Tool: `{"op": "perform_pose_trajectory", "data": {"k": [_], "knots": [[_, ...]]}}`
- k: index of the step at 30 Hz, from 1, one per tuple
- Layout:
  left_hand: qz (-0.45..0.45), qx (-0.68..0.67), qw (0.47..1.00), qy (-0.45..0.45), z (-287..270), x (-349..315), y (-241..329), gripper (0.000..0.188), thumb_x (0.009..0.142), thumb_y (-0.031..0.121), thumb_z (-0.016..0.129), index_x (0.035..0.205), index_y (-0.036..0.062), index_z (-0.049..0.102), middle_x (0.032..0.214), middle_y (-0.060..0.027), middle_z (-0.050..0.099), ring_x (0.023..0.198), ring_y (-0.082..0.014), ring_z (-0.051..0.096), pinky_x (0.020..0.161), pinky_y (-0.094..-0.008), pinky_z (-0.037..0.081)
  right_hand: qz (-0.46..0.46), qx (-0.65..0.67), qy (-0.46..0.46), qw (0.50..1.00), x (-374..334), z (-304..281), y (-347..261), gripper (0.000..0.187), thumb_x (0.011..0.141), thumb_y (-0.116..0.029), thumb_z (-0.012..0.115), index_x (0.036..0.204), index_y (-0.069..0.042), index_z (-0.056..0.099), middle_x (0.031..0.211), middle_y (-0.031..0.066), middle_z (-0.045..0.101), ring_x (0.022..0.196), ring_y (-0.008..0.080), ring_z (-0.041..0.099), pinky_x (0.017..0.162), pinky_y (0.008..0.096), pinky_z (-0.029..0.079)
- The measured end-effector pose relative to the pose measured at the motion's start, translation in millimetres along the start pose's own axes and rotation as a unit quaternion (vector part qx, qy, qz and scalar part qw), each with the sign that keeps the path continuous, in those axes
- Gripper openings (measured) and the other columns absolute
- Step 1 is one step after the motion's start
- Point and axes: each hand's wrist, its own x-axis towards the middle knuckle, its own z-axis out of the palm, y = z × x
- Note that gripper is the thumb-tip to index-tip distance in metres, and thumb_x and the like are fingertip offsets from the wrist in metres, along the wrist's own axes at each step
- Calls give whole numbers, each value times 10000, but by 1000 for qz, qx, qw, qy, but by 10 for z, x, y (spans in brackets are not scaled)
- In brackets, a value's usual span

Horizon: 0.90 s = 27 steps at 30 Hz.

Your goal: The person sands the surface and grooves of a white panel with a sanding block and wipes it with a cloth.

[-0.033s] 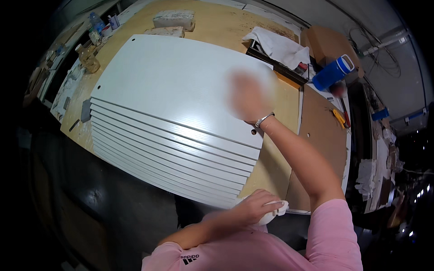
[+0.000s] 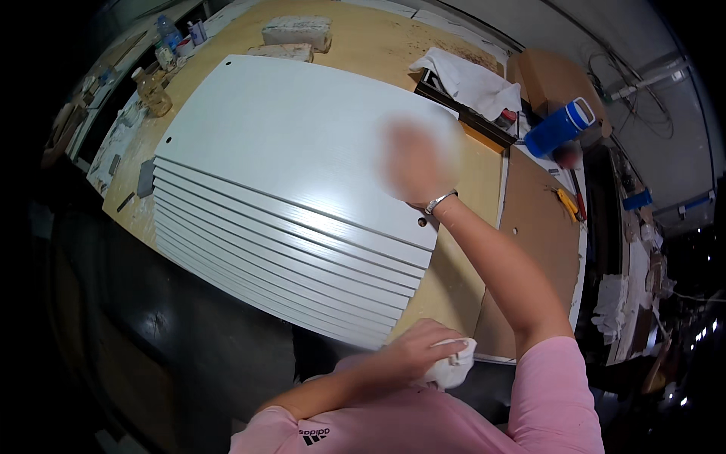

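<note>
Head view: the right hand (image 2: 412, 163), blurred, lies flat on the top white panel (image 2: 295, 144) of a fanned stack on the bench (image 2: 454, 280); its grip seems spread. Left hand (image 2: 416, 352) grips a white cloth (image 2: 454, 365). Beyond the right hand, a blue jug (image 2: 558, 129), contents unseen.

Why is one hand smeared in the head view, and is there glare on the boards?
Head view: the right hand is motion-blurred on the top white board; the left hand, holding a white cloth, is sharp. A soft sheen lies across the board, not blown out. Fisheye bends the board edges; the rim falls dark.
</note>
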Motion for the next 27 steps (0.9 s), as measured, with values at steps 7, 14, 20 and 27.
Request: {"op": "perform_pose_trajectory", "data": {"k": [7,14,20,27], "knots": [[-190,213,913,291,-885,112,-251,501,855,11,623,1346,1,521,1226,-162,596,1119,-286,583,983,-391,481,39,-2,-42,998,7,-86,-13,558,935,-361,514,1399,-52,518,1461,160,488,1317,342,448,1107,474,329],[3,176,984,32,504,-261,101,390,773,115,725,1163,98,706,1139,-148,680,1017,-332,636,898,-471,487,21,-5,-39,999,112,-9,9,563,933,-369,509,1400,-55,525,1468,151,485,1311,335,451,1097,475,337],[-19,539,830,146,-1584,-679,-688,339,797,65,705,1127,138,705,1062,-143,672,960,-345,639,813,-451,488,26,4,-20,999,21,-20,68,563,926,-360,510,1390,-43,532,1466,153,484,1299,332,450,1099,472,334],[-226,416,773,421,-1802,-743,-485,253,890,49,601,1129,-7,661,1084,-174,664,1022,-356,613,941,-469,454,3,-12,16,1000,-3,93,85,560,899,-336,551,1366,-27,547,1463,175,481,1290,343,447,1114,467,320]]}}
